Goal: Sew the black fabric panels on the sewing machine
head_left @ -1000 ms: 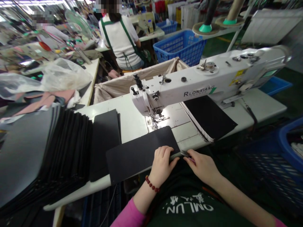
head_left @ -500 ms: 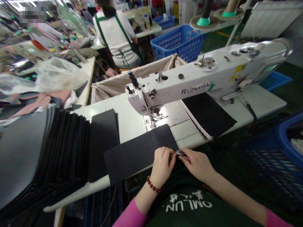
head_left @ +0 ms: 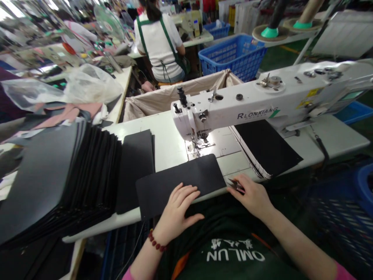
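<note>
A black rectangular panel [head_left: 177,175] with rounded corners lies in front of the sewing machine [head_left: 227,111], its front edge along the table's edge. My left hand [head_left: 179,210] rests on that front edge, fingers spread and flat, thumb apart. Beyond the panel's right corner, my right hand [head_left: 250,194] is closed around small thread snips [head_left: 236,186], their blades pointing left. The machine's lit needle area [head_left: 201,144] is just behind the panel. Under the machine arm lies a pile of black panels [head_left: 268,147] with pale, thread-fringed edges.
A tall stack of dark panels [head_left: 84,171] stands at the left, beside more black panels [head_left: 135,167]. Behind the table are a beige cloth-lined bin [head_left: 163,101] and a blue basket [head_left: 233,58]. A co-worker [head_left: 160,46] sits farther back. Another blue basket [head_left: 344,202] is at the right.
My left hand has left the panel's right corner and moved left, opening onto its front edge. My right hand has shifted slightly right with the snips, away from the panel. The view has swung left.
</note>
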Demonstrator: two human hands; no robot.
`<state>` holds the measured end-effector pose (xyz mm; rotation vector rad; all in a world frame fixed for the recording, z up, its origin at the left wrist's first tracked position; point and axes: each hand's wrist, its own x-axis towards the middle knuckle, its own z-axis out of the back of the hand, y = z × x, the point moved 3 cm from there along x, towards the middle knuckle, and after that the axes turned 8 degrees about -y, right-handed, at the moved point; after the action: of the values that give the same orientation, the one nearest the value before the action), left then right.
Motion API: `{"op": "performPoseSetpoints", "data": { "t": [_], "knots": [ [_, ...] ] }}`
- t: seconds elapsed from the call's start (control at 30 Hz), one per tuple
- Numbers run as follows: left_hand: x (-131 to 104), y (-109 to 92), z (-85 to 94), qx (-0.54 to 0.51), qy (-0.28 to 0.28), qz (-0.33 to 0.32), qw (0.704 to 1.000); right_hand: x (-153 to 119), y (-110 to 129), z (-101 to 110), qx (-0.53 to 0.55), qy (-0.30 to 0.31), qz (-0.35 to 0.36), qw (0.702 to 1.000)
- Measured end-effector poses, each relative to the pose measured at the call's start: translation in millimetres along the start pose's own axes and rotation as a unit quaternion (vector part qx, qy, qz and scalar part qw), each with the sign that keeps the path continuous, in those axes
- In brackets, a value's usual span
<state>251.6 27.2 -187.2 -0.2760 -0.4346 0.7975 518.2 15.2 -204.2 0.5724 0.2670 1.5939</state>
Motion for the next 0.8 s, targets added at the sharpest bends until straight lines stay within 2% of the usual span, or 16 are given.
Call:
{"op": "performPoseSetpoints", "data": {
  "t": [0.13, 0.23, 0.3, 0.33, 0.4, 0.5, 0.6, 0.67, 0.8],
  "knots": [
    [-54, 49, 34.0, 0.138, 0.01, 0.058, 0.989, 10, 4, -11, 0.01, 0.06, 0.103, 0.993],
    [-83, 66, 65.4, 0.084, -0.012, 0.084, 0.993, 16, 8, -11, 0.091, 0.097, 0.128, 0.983],
    [-90, 66, 90.6, 0.0, -0.082, 0.154, 0.985, 23, 10, 1, 0.175, 0.078, 0.102, 0.976],
    [-90, 64, 102.5, -0.04, -0.127, 0.207, 0.969, 27, 11, 10, 0.209, 0.049, 0.075, 0.974],
    [-85, 57, 120.2, -0.108, -0.206, 0.317, 0.919, 34, 12, 31, 0.244, -0.021, 0.009, 0.97],
    [-72, 45, 128.2, -0.206, -0.267, 0.424, 0.841, 40, 16, 57, 0.253, -0.069, -0.057, 0.963],
    [-60, 39, 123.1, -0.31, -0.282, 0.467, 0.779, 39, 20, 70, 0.259, -0.066, -0.087, 0.96],
    [-56, 36, 120.1, -0.346, -0.279, 0.473, 0.761, 37, 20, 75, 0.256, -0.076, -0.097, 0.959],
    [-57, 32, 122.1, -0.354, -0.282, 0.463, 0.762, 31, 17, 79, 0.256, -0.077, -0.116, 0.957]
  ]
}}
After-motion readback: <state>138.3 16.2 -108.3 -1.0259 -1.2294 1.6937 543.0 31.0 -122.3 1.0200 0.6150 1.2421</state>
